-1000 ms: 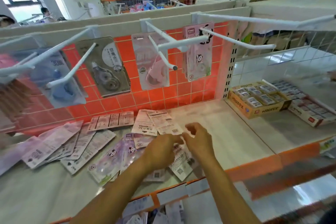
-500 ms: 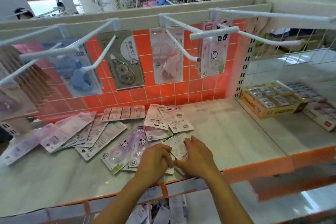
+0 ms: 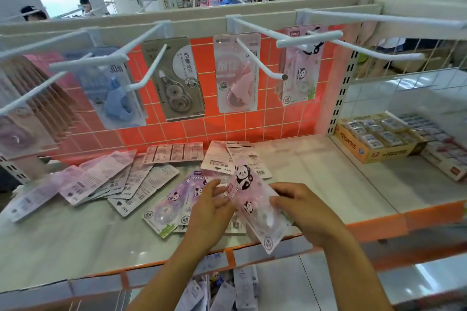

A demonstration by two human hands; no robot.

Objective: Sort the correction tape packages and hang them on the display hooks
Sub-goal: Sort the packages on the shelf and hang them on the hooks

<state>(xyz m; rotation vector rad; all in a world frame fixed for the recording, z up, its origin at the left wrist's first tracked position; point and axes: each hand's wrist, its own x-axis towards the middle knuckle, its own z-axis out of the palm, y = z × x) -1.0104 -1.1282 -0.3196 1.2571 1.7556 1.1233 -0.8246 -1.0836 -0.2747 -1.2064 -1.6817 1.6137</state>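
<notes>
A pink panda correction tape package (image 3: 255,207) is held face up above the shelf's front edge. My left hand (image 3: 211,212) pinches its left side and my right hand (image 3: 302,212) grips its right side. A purple panda package (image 3: 171,206) lies on the shelf just left of my left hand. More packages (image 3: 101,181) lie fanned out, mostly face down, at the left. White display hooks (image 3: 262,60) stick out of the orange grid wall, each carrying a package: blue (image 3: 113,93), grey (image 3: 177,80), pink (image 3: 236,73) and panda (image 3: 300,68).
The white shelf (image 3: 316,179) has an orange front rail. Yellow boxes of erasers (image 3: 376,139) stand at the right behind a divider. A long bare hook (image 3: 379,17) reaches over the right side. More packages (image 3: 227,290) sit on the lower shelf.
My hands were pressed down on the pile near the front edge. Now they have lifted a pink panda package clear of it and hold it between them.
</notes>
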